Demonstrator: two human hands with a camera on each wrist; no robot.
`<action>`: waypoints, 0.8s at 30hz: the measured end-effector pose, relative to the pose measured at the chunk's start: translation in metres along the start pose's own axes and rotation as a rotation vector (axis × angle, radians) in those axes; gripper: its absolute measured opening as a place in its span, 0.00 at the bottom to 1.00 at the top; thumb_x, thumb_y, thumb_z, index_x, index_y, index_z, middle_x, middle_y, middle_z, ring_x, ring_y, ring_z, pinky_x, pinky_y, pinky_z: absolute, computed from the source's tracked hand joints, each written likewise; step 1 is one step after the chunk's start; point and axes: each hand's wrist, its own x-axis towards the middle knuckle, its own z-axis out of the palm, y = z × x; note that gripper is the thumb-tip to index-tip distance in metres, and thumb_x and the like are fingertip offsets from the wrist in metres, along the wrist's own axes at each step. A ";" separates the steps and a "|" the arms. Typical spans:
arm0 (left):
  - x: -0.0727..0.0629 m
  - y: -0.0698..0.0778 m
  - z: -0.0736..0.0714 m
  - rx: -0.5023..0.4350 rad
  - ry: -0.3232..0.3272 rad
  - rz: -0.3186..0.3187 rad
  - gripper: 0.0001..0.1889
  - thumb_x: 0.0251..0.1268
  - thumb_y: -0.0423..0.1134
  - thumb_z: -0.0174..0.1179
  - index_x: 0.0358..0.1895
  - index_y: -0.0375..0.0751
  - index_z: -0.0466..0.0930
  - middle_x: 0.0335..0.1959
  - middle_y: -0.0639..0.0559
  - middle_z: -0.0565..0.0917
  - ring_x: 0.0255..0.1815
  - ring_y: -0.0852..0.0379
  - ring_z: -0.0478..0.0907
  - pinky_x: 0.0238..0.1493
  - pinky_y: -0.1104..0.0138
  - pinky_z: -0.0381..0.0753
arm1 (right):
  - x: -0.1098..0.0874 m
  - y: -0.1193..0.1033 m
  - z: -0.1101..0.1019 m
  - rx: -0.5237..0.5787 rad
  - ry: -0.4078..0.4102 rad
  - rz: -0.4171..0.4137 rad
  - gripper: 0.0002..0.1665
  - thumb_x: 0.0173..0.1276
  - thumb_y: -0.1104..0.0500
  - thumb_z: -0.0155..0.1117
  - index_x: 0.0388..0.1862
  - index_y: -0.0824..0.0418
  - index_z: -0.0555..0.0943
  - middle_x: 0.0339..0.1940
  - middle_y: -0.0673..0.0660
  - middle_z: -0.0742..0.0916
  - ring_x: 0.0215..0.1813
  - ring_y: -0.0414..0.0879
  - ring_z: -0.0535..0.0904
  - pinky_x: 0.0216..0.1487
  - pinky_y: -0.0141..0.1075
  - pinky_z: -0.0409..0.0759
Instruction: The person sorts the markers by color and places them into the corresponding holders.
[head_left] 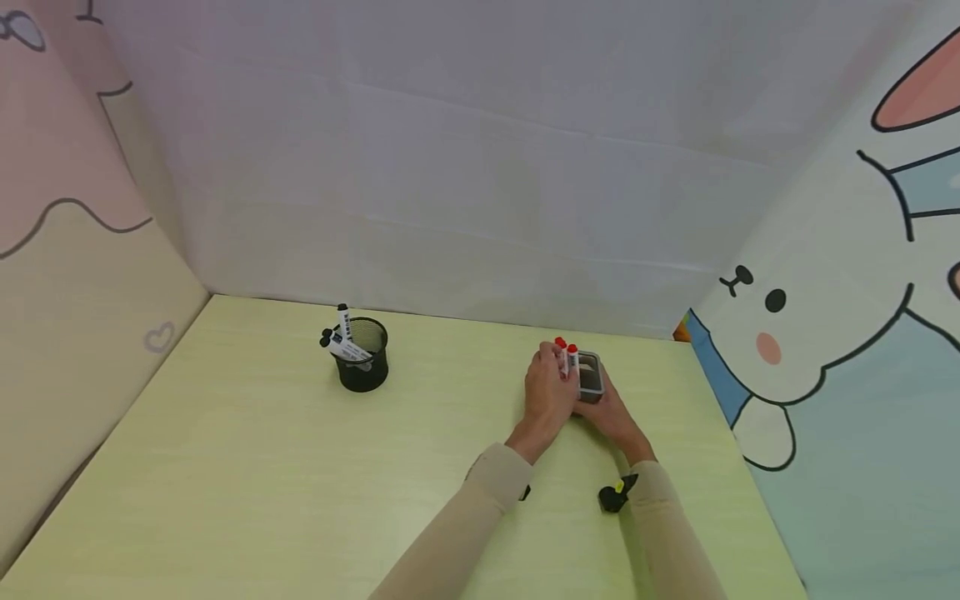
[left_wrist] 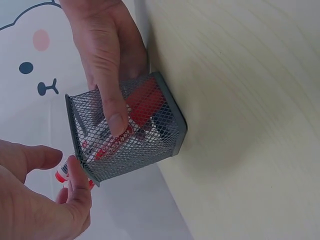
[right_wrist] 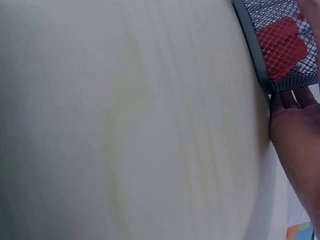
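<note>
A square dark mesh pen holder (head_left: 591, 398) stands at the table's right side, with red-capped markers (head_left: 573, 358) rising out of it. My right hand (head_left: 611, 414) grips the holder from the right; in the left wrist view its thumb (left_wrist: 114, 112) lies along the mesh wall. Red shapes (right_wrist: 282, 55) show through the mesh in the right wrist view. My left hand (head_left: 551, 392) is at the holder's rim, beside the protruding markers. In the left wrist view its thumb and forefinger stand apart, with a marker's red-tipped end (left_wrist: 62, 175) showing between them.
To the left, near the back of the pale table (head_left: 300, 483), stands a round black mesh cup (head_left: 363, 377) with several black-capped markers (head_left: 347, 346). A white cloth wall (head_left: 450, 167) rises behind the table. Printed panels flank both sides.
</note>
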 end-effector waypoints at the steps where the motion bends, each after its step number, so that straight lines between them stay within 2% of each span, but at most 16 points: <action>1: 0.000 0.000 -0.001 0.000 -0.003 0.000 0.15 0.68 0.31 0.66 0.53 0.35 0.74 0.41 0.45 0.80 0.40 0.54 0.77 0.44 0.64 0.82 | 0.000 0.000 0.000 -0.002 0.000 -0.005 0.51 0.68 0.71 0.69 0.83 0.58 0.53 0.74 0.67 0.70 0.64 0.38 0.72 0.60 0.25 0.73; 8: -0.003 -0.002 -0.007 -0.026 0.010 0.008 0.14 0.67 0.30 0.65 0.53 0.35 0.75 0.40 0.44 0.82 0.37 0.54 0.79 0.40 0.65 0.81 | 0.000 0.000 0.000 -0.050 -0.006 -0.013 0.52 0.68 0.67 0.72 0.83 0.57 0.53 0.75 0.66 0.70 0.64 0.40 0.72 0.60 0.23 0.71; 16: -0.005 -0.005 -0.015 -0.051 -0.001 0.014 0.14 0.71 0.32 0.63 0.55 0.33 0.75 0.42 0.44 0.81 0.39 0.53 0.79 0.40 0.64 0.81 | -0.001 -0.001 0.000 -0.033 -0.016 0.009 0.53 0.69 0.66 0.71 0.83 0.53 0.52 0.75 0.64 0.70 0.64 0.40 0.73 0.60 0.25 0.73; 20: -0.008 -0.008 -0.020 -0.064 -0.005 0.003 0.14 0.71 0.31 0.61 0.56 0.32 0.75 0.42 0.45 0.80 0.39 0.53 0.78 0.40 0.63 0.81 | 0.000 -0.003 0.001 -0.034 -0.012 -0.004 0.54 0.67 0.67 0.73 0.83 0.53 0.52 0.74 0.63 0.70 0.65 0.40 0.72 0.61 0.25 0.72; 24: -0.009 -0.012 -0.023 -0.060 -0.001 0.002 0.13 0.72 0.31 0.61 0.55 0.33 0.75 0.41 0.45 0.80 0.39 0.53 0.79 0.38 0.64 0.80 | 0.000 -0.005 0.003 -0.004 -0.021 -0.015 0.53 0.66 0.68 0.74 0.82 0.52 0.54 0.71 0.62 0.73 0.63 0.40 0.75 0.60 0.27 0.74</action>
